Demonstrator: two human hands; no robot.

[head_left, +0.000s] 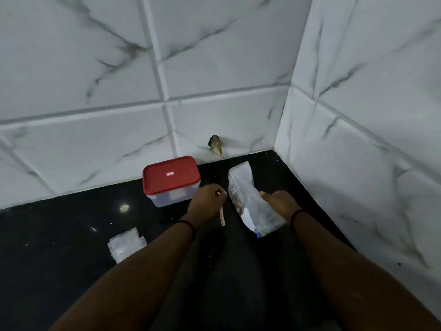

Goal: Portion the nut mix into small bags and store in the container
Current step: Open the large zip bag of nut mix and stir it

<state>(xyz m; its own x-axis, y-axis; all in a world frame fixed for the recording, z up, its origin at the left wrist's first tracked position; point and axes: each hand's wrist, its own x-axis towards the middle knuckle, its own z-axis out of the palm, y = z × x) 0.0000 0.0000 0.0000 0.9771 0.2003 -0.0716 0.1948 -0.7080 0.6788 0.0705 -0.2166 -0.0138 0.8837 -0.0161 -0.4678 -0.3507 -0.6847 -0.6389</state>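
My right hand [279,203] grips the side of a large clear bag of nut mix [248,201], held tilted above the black counter [59,235] with brown nuts showing near its left edge. My left hand [207,201] is curled round a thin wooden spoon or stick [222,217], right beside the bag's left edge; the stick's far end is hidden by the fingers. A clear container with a red lid [170,179], lid on, stands just behind my left hand. A pile of small clear bags [125,243] lies on the counter at the left of my left forearm.
White marble-pattern tiled walls [214,68] close the counter at the back and on the right, forming a corner. A hole in the back wall [216,144] sits just above the counter. Bare black counter stretches out to the left.
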